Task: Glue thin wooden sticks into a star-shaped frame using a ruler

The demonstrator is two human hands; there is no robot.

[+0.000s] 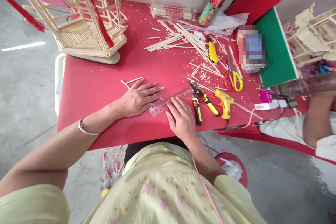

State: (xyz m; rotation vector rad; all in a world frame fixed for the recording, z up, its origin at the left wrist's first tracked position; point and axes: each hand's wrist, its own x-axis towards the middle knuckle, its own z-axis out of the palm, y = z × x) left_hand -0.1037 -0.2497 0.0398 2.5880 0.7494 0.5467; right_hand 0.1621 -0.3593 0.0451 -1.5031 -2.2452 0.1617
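My left hand (136, 98) lies flat on the red tabletop, fingers stretched out, over thin wooden sticks (135, 80) whose ends show beyond it. A clear ruler (158, 107) lies aslant just right of those fingers. My right hand (182, 119) holds the ruler against the table, fingertips on its face and thumb at the near edge. By the ruler's far end are yellow-and-black pliers (201, 102), jaws apart. A yellow glue gun (224, 103) lies on its side to their right. Whatever is under the left palm is hidden.
A stick-built pavilion model (86, 38) with red tassels stands at the back left. Loose sticks (170, 42), a yellow utility knife (212, 50) and scissors (233, 77) lie toward the back right. A power strip (270, 105) sits at the right, near another person's arm (319, 119).
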